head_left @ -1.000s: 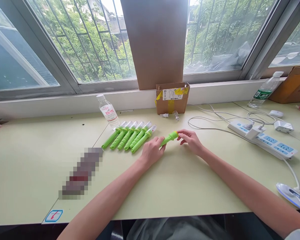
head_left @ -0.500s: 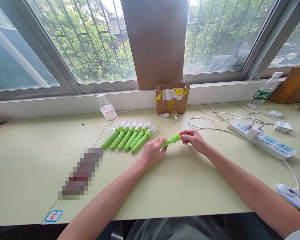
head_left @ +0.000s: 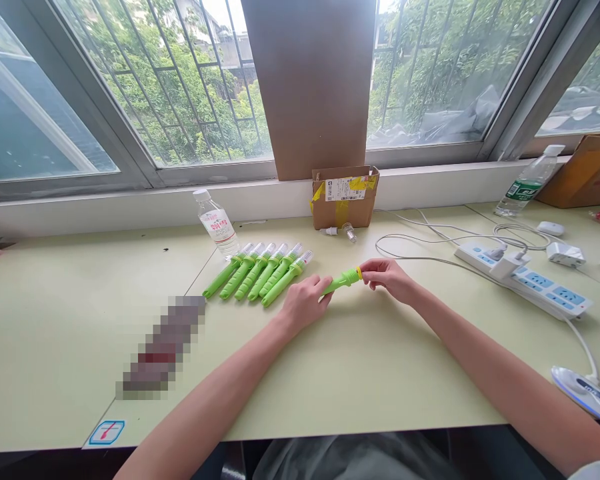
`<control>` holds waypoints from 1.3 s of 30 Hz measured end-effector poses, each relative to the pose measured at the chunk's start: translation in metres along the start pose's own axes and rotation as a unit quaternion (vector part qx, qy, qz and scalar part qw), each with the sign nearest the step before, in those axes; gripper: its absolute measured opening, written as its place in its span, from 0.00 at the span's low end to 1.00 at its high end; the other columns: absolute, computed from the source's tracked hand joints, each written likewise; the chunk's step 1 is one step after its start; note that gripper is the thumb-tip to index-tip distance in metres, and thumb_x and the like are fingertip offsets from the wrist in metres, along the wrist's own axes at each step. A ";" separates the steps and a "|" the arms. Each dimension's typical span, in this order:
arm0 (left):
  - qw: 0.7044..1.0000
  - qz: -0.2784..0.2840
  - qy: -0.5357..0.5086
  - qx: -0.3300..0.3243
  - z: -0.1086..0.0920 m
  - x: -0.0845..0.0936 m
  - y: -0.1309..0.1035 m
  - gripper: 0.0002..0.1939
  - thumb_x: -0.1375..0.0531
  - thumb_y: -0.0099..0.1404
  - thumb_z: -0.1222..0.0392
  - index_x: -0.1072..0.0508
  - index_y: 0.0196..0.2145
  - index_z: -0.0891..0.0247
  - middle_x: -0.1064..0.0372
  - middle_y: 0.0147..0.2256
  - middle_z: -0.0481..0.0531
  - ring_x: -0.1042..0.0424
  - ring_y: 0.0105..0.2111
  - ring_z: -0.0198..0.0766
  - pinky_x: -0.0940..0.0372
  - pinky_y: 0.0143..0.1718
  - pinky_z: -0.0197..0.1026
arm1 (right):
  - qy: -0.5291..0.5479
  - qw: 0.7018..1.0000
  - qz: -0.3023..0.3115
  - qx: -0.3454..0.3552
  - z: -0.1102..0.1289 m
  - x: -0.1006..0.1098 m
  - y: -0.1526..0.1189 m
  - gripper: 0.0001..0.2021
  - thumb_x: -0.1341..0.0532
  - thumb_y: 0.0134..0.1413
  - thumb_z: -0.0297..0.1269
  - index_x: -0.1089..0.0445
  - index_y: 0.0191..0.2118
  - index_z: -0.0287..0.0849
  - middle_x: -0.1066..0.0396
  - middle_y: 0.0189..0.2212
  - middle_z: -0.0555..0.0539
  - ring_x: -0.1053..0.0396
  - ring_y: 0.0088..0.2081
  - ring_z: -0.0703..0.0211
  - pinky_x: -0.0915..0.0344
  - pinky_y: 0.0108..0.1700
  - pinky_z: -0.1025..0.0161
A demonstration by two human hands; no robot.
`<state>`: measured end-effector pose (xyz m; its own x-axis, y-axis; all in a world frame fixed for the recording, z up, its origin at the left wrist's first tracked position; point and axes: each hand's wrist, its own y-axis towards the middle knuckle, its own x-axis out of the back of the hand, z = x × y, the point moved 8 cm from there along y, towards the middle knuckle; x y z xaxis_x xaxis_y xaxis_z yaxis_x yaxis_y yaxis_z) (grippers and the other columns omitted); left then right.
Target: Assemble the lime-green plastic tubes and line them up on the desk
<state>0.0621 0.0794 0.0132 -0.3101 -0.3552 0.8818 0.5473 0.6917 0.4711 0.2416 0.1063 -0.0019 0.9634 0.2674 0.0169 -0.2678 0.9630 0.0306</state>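
Note:
My left hand (head_left: 306, 299) is closed around the grip end of a green plastic handle (head_left: 343, 283), held low over the table. A yellow ring (head_left: 359, 273) sits at its ribbed far end, with the fingers of my right hand (head_left: 385, 277) pinched against that ring. Whether a small part is between those fingertips is hidden. To the left of my left hand, several matching green handles with clear caps (head_left: 257, 273) lie side by side in a slanted row.
A water bottle (head_left: 217, 223) stands behind the row. Near an open cardboard box (head_left: 345, 203) lie a small white-capped piece (head_left: 329, 231) and a clear bulb-like piece (head_left: 350, 233). At right are a power strip (head_left: 530, 280), cables and another bottle (head_left: 527, 183). A blurred-out object (head_left: 165, 343) lies front left.
Both hands have barely moved. The yellow ring at the end of the handle shows a little more plainly beside my right fingertips.

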 end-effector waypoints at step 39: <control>0.994 -0.096 0.013 -0.059 -0.003 0.010 -0.005 0.09 0.47 0.66 0.58 0.32 0.43 0.60 0.33 0.27 0.49 0.34 0.25 0.33 0.49 0.21 0.35 | -0.093 0.993 0.047 0.048 0.016 -0.015 -0.008 0.15 0.38 0.50 0.42 0.32 0.44 0.46 0.33 0.38 0.47 0.32 0.29 0.63 0.35 0.24 0.66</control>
<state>0.0586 0.0702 0.0201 -0.3978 -0.4909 0.7751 0.5675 0.5321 0.6283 0.2290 0.0938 0.0136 0.9183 0.3360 0.2091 -0.3643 0.9242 0.1149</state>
